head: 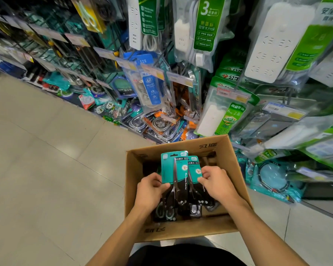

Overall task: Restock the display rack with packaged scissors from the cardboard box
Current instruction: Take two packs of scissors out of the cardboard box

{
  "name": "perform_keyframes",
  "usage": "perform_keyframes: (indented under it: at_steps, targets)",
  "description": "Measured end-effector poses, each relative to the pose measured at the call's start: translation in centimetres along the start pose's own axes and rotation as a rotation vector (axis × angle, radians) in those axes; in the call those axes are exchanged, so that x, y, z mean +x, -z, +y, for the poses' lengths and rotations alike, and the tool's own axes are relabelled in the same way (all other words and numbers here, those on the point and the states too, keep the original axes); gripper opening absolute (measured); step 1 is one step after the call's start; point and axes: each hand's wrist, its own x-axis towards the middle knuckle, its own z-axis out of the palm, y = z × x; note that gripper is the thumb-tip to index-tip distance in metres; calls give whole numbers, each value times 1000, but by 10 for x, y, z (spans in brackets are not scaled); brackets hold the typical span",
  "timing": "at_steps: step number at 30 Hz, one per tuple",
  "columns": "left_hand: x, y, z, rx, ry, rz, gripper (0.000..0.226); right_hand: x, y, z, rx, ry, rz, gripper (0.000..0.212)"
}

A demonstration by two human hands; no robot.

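An open cardboard box [183, 225] is seen standing on the tiled floor [46, 169], just in front of the display rack [108, 60], and it serves as the landmark here. Two teal-carded scissors packs are held upright over the box's opening, side by side and overlapping. The nearer pack [174, 173] is gripped by the left hand [149, 191], whose fingers [162, 187] are clamped on the card's left edge around the black handles. The second pack [194, 175], set slightly behind and to the right of the first, is pinched at its right edge by the right hand [217, 183], with the fingers [202, 180] closed on the card. Further dark scissors packs [195, 210] are seen lying inside the box beneath the held pair. Beyond the far wall of the box, the rack's hooks are crowded with hanging goods: white power strips in green packaging [206, 25] are hung above and to the right of the box, blue-labelled packs [152, 87] are hung straight beyond it, and yellow price tags [158, 74] are clipped on the hook ends.
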Motion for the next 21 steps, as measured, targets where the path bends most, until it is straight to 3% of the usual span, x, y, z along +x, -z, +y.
perform_keyframes:
  at_steps: [4, 10, 21]
  targets:
    - [-8, 18, 13, -37, -58, 75, 11, -9, 7, -1, 114, 70, 67, 20]
    - [-18, 59, 31, -133, -236, 125, 9, -28, 14, -22, 278, 215, 144, 18]
    - [-23, 192, -1, -402, -438, 184, 17, -73, -12, -159, 566, 459, 241, 34]
